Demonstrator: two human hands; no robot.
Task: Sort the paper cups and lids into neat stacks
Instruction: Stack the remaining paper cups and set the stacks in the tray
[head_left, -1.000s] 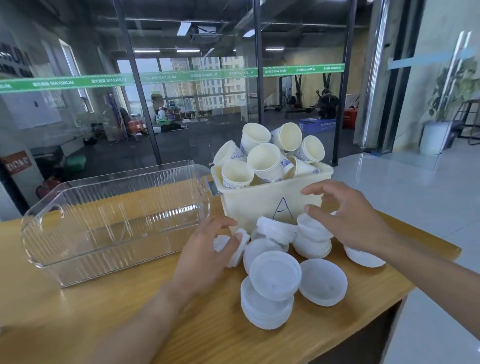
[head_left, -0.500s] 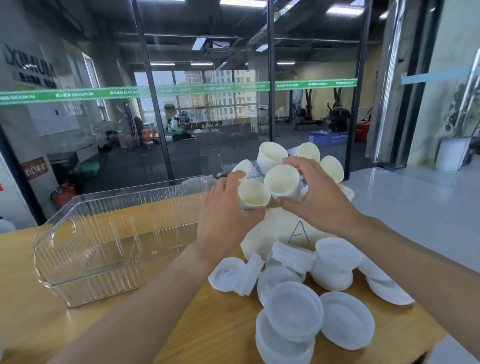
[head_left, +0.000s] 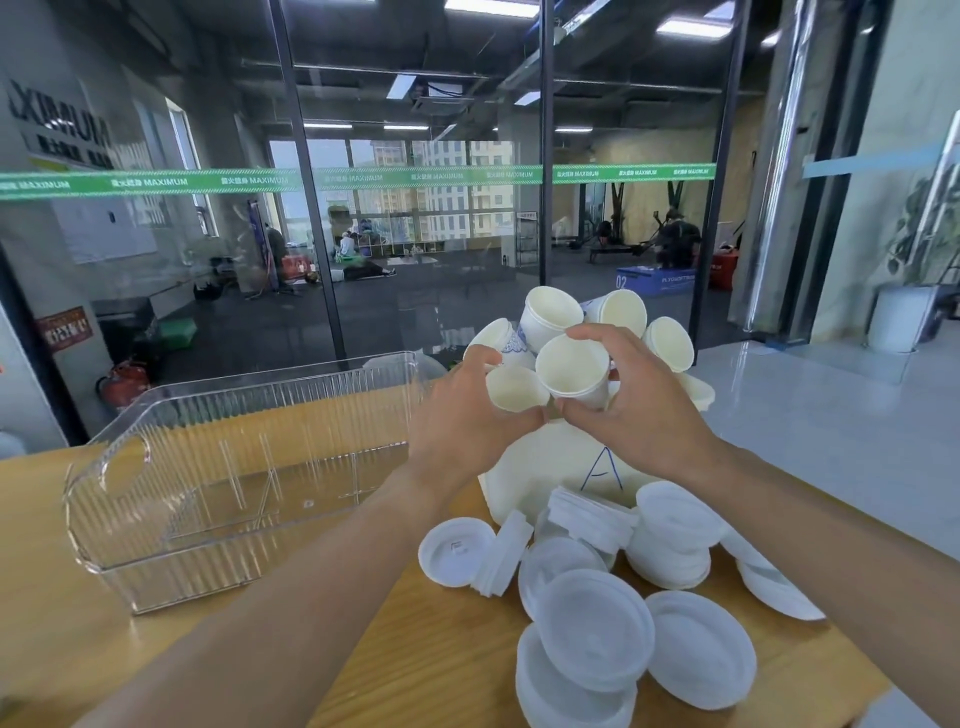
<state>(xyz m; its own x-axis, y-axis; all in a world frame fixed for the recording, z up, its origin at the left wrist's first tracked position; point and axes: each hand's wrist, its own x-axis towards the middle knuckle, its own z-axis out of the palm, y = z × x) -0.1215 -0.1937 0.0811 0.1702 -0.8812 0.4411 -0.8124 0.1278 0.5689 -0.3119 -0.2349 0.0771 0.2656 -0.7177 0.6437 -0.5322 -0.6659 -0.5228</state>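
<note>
A cream bin marked "A" (head_left: 550, 467) stands on the wooden table, heaped with several white paper cups (head_left: 550, 312). My left hand (head_left: 462, 421) grips one cup (head_left: 514, 389) at the near left of the heap. My right hand (head_left: 634, 405) holds a second cup (head_left: 571, 366) by its rim, thumb below and fingers over the top. The two cups touch side by side. Several white plastic lids (head_left: 592, 629) lie loose and in small piles in front of the bin, under my right forearm.
A clear ribbed plastic bin (head_left: 223, 483) with nothing in it stands to the left of the cup bin. The wooden table (head_left: 78, 649) ends close on the right. A glass wall runs right behind the table.
Both hands rose from the lids to the cup heap, and each has taken hold of a cup. Over the last half second they barely moved.
</note>
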